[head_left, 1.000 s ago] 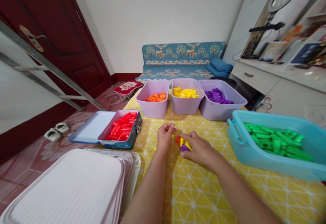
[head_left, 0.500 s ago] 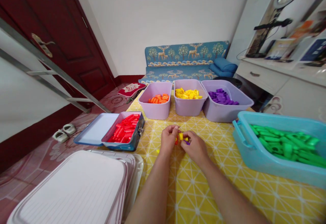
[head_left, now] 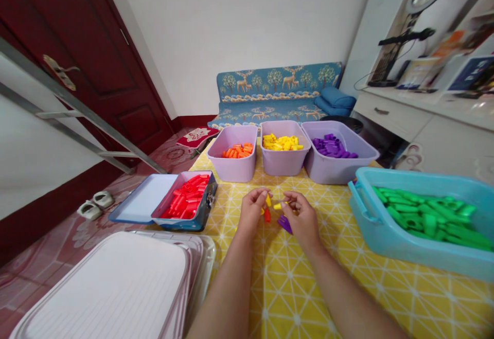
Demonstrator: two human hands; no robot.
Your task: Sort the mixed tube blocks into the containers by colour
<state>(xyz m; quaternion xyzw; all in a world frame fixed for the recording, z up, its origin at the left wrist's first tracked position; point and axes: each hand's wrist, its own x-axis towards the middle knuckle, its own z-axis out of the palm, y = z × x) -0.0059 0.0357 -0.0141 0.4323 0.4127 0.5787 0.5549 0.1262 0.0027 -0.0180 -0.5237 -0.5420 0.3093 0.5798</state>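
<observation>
Both hands hover over the middle of the yellow patterned tablecloth (head_left: 293, 282). My left hand (head_left: 252, 211) is closed in a pinch on a small yellow tube, with a red tube (head_left: 267, 215) just under its fingers. My right hand (head_left: 303, 215) pinches another yellow tube (head_left: 278, 206) at its fingertips, and a purple tube (head_left: 284, 222) shows beneath its palm. The two hands are a few centimetres apart.
Three lilac bins stand behind the hands with orange tubes (head_left: 237, 150), yellow tubes (head_left: 281, 142) and purple tubes (head_left: 332, 147). An open blue tin (head_left: 193, 221) with red tubes sits left. A turquoise tub (head_left: 401, 246) of green tubes sits right. A white lidded box (head_left: 111, 287) is near left.
The hands came together over the small pile, then drew slightly apart. Each now holds a yellow tube lifted from the cloth, and the red and purple tubes show between them.
</observation>
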